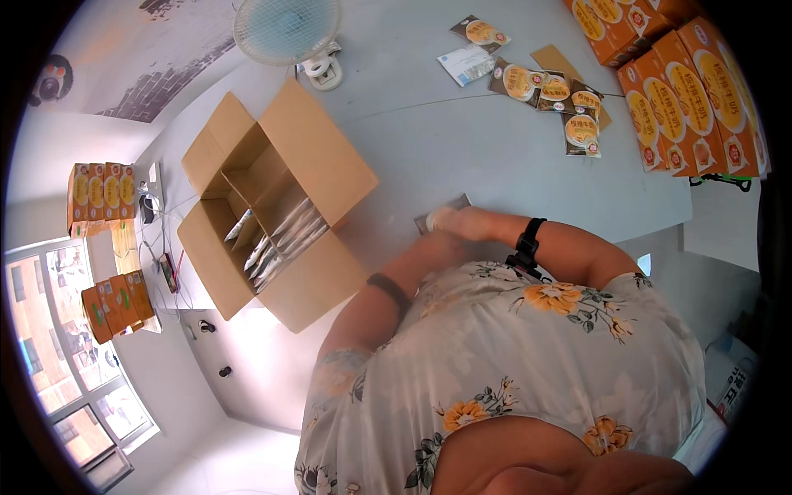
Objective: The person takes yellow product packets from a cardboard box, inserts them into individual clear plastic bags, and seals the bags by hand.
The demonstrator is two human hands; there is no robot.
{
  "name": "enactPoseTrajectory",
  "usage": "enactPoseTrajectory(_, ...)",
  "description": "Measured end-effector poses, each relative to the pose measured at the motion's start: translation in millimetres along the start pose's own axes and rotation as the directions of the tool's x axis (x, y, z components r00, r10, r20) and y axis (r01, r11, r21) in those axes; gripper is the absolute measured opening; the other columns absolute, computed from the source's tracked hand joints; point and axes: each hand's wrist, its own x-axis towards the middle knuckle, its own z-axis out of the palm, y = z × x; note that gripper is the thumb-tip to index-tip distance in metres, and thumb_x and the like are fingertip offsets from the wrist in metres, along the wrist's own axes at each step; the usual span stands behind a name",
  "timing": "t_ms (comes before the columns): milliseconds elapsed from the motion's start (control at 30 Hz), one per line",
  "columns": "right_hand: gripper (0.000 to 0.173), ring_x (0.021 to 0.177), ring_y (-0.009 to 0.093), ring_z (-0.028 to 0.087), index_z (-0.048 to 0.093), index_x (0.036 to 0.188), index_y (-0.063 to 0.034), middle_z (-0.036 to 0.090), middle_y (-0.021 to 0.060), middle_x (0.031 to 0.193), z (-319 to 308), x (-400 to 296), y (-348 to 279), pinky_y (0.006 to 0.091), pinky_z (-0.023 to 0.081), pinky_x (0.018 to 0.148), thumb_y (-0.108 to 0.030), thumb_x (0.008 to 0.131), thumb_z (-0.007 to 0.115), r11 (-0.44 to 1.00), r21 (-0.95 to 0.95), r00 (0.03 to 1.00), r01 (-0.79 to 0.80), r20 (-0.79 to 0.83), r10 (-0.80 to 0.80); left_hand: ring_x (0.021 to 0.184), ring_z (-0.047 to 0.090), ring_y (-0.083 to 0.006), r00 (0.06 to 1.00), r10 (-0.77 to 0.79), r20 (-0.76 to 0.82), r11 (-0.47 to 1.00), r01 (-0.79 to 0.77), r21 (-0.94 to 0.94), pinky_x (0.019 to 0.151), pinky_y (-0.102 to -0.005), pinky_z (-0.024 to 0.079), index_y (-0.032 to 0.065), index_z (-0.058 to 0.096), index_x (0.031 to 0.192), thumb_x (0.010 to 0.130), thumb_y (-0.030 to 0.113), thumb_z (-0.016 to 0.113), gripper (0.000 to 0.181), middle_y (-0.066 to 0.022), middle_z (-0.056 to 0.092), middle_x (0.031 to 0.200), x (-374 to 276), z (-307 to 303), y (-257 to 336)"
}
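A flat dark brown sachet (461, 202) shows on both sides of my right hand (456, 221), which grips it over the table near my chest. My left hand (442, 244) is motion-blurred and sits just below the right one. Its fingers cannot be made out. To the left stands an open cardboard carton (315, 139) with its flaps spread. Cardboard dividers (250, 189) split its inside into compartments. Several flat packets (288, 238) stand on edge in the nearer compartments.
Loose printed sachets (518, 81) and a white-and-blue packet (467, 64) lie at the far right of the table (433, 142). Orange boxes (693, 105) are stacked at the right edge. A clip fan (288, 31) stands beyond the carton. More orange boxes (102, 195) and cables (151, 247) are at left.
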Motion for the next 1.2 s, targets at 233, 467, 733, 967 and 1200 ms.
enactPoseTrajectory(233,0.05,0.11,0.031,0.062,0.061,0.123,-0.0083,0.068,0.0187,0.116,15.0,20.0,21.2,0.04,0.045,0.098,-0.046,0.098,0.04,0.996,0.054,0.996,-0.069,0.052,0.066,0.087,0.07,-0.029,0.997,-0.071,0.035,0.994,0.074,-0.075,0.079,-0.0408,0.055,0.0127,0.073,0.098,0.085,0.036,0.058,0.031,-0.0106,0.073,0.094,-5.2,-16.8,21.6)
enactPoseTrajectory(467,0.057,0.085,0.037,0.067,0.072,0.088,0.0019,0.071,0.022,0.088,14.7,10.5,13.5,0.0423,0.05,0.078,-0.049,0.093,0.047,0.984,0.171,0.986,0.05,-0.168,-0.021,0.088,0.069,-0.03,0.979,-0.168,0.119,0.981,0.178,-0.082,0.08,-0.041,0.055,0.0126,0.073,0.099,0.085,0.036,0.058,0.031,-0.0093,0.073,0.095,-11.6,-39.3,46.4)
enactPoseTrajectory(733,0.039,0.086,0.037,0.066,0.07,0.091,-0.002,0.069,0.0215,0.092,-29.7,-38.9,-3.1,0.0432,0.051,0.079,-0.039,0.09,0.058,0.998,-0.064,0.858,0.03,-0.51,-0.058,0.099,0.066,-0.0331,0.827,-0.24,-0.508,0.963,0.27,-0.014,0.085,-0.0432,0.054,0.0098,0.068,0.109,0.086,0.037,0.064,0.036,-0.0145,0.069,0.113,-35.1,-3.7,-20.2)
enactPoseTrajectory(967,0.043,0.094,0.037,0.065,0.064,0.106,0.0018,0.068,0.0201,0.101,-28.5,-33.9,10.4,0.0436,0.053,0.082,-0.031,0.08,0.074,0.965,-0.252,0.809,0.068,-0.552,-0.201,0.133,0.047,-0.0344,0.829,-0.23,-0.51,0.931,0.339,0.132,0.112,-0.0438,0.037,0.0079,0.049,0.142,0.081,0.041,0.073,0.074,-0.0184,0.054,0.139,-25.9,-25.8,-14.8)
enactPoseTrajectory(1200,0.041,0.092,0.032,0.066,0.063,0.106,-0.0003,0.068,0.0173,0.098,-40.9,-25.8,9.8,0.0412,0.052,0.08,-0.027,0.078,0.078,0.994,-0.08,0.936,0.079,-0.338,-0.101,0.121,0.054,-0.0313,0.882,-0.322,-0.345,0.899,0.399,0.18,0.102,-0.0433,0.043,0.0102,0.065,0.124,0.077,0.039,0.077,0.056,-0.0126,0.06,0.123,-23.0,-34.8,4.2)
